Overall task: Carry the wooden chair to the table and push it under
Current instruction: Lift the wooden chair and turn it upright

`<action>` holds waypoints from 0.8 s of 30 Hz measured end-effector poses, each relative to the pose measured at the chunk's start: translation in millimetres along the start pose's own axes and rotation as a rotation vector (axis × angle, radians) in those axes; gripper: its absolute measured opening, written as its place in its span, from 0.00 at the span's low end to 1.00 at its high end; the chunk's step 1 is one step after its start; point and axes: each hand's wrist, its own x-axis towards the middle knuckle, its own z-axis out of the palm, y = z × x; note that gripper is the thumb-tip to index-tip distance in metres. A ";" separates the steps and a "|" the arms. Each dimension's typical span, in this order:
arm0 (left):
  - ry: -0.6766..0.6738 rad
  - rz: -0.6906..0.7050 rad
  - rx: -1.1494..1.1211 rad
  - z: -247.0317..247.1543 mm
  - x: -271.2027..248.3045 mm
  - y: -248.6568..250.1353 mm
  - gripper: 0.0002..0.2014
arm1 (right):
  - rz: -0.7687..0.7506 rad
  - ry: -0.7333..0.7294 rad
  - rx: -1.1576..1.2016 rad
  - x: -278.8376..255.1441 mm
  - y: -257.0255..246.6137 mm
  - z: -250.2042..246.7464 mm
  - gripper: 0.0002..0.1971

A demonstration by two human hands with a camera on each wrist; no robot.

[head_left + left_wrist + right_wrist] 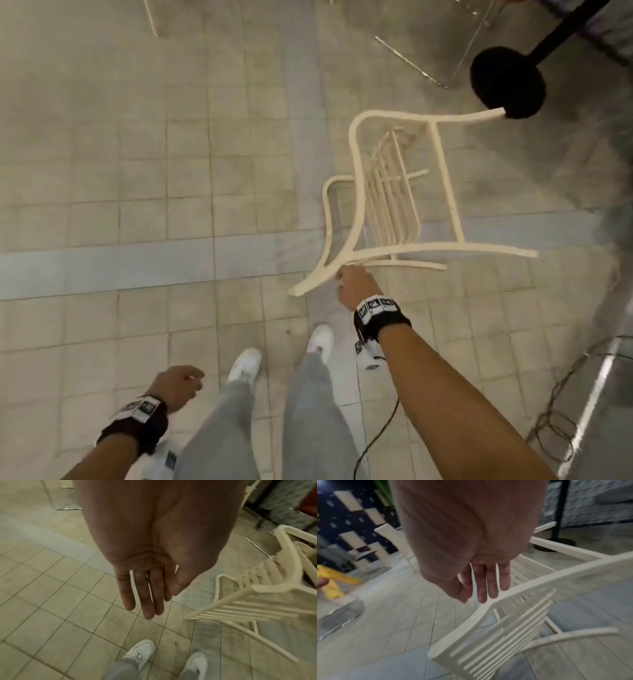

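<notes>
A cream wooden slatted chair is tipped far over ahead of me to the right, its legs pointing right. One leg tip reaches the black round base of the table's pedestal. My right hand is at the chair's backrest rail. Its fingers are straight, with the tips at the rail's edge and not curled round it. My left hand hangs by my left leg with relaxed fingers and holds nothing. The tabletop is out of view.
I stand on a tiled floor in white shoes. A black cable trails by my right leg, and more cables lie tangled at the right. Thin metal furniture legs stand ahead. A yellow floor sign and another pale chair are to the left.
</notes>
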 end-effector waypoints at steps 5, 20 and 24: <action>0.047 0.024 -0.048 23.5 23.0 27.4 0.08 | -0.265 -0.024 -0.422 91.3 6.3 9.9 0.26; -0.067 0.168 0.154 52.7 63.1 88.6 0.15 | -0.437 -0.044 -0.603 104.2 25.8 20.0 0.09; -0.031 0.244 0.138 38.9 61.2 123.4 0.18 | -0.480 0.066 -0.460 63.3 27.1 -19.9 0.10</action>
